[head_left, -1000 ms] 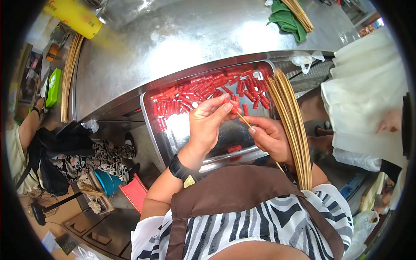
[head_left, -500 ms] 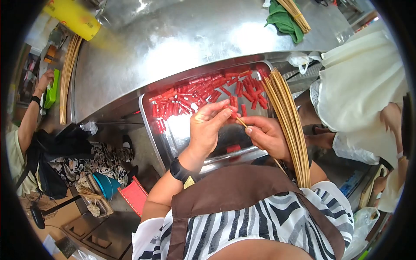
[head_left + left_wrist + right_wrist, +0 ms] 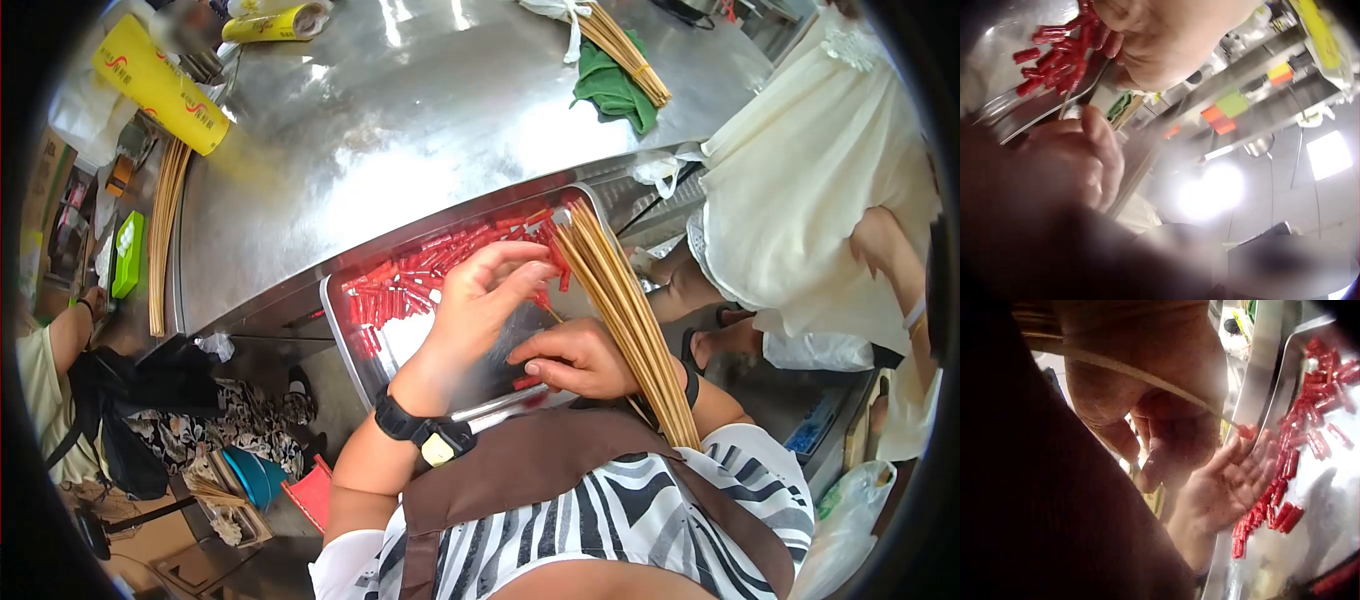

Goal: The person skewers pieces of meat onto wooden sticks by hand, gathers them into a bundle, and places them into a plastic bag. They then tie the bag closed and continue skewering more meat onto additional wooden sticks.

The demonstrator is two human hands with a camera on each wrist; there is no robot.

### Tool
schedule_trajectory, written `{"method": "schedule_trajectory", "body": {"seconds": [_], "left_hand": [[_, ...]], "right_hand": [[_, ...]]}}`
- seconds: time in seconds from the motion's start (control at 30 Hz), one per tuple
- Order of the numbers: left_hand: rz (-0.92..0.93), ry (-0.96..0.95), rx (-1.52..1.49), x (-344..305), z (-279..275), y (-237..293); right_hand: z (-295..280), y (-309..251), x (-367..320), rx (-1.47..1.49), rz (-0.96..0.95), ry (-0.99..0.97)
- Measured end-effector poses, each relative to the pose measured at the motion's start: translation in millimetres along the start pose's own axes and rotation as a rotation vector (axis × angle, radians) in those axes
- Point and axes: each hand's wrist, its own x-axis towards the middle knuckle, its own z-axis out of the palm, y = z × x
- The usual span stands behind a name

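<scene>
My left hand (image 3: 470,310) hovers over the left and middle of a metal tray (image 3: 405,345), its fingers loosely bent. The right wrist view shows its palm turned up, fingertips beside a red piece (image 3: 1246,432) at the tip of a wooden skewer (image 3: 1147,376). My right hand (image 3: 585,360) holds that skewer on its palm side, the back of the hand upward; the gripping fingers are mostly hidden. A thick bundle of skewers (image 3: 625,310) lies along the right wrist and reaches the apron. Short, glossy red pieces (image 3: 400,295) fill the far part of the tray.
A steel table (image 3: 400,130) stands beyond the tray. It carries a green cloth (image 3: 610,95) under more skewers, yellow rolls (image 3: 160,85) and long skewers (image 3: 167,240) along its left edge. One person in a pale dress (image 3: 810,200) stands at right, another at left.
The left fingers have come away from pinching at the skewer tip. My right hand has dropped toward the apron and turned back upward. The head view has shifted, showing more of the table.
</scene>
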Motion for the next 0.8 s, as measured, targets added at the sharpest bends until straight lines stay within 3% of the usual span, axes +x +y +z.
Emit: {"method": "schedule_trajectory", "body": {"seconds": [0.23,0.3,0.43,0.5,0.6,0.7,0.8], "left_hand": [[-0.112,-0.035,-0.240,15,16,0],[-0.127,-0.011,-0.213,17,17,-1],[-0.077,-0.108,-0.223,12,4,0],[-0.067,-0.079,-0.209,5,-3,-4],[-0.091,-0.055,-0.194,-2,-9,-8],[-0.098,-0.060,-0.140,-5,-18,-18],[-0.111,-0.058,-0.036,-12,-27,-24]], "right_hand": [[6,17,-2,-0.118,-0.108,0.073],[1,8,-2,-0.027,0.015,0.019],[3,31,-8,-0.197,-0.004,0.205],[-3,16,-9,0.210,0.058,0.301],[-8,27,-13,0.472,0.149,0.322],[-9,9,-17,0.661,0.144,0.240],[-7,13,-14,0.639,0.143,0.215]]}}
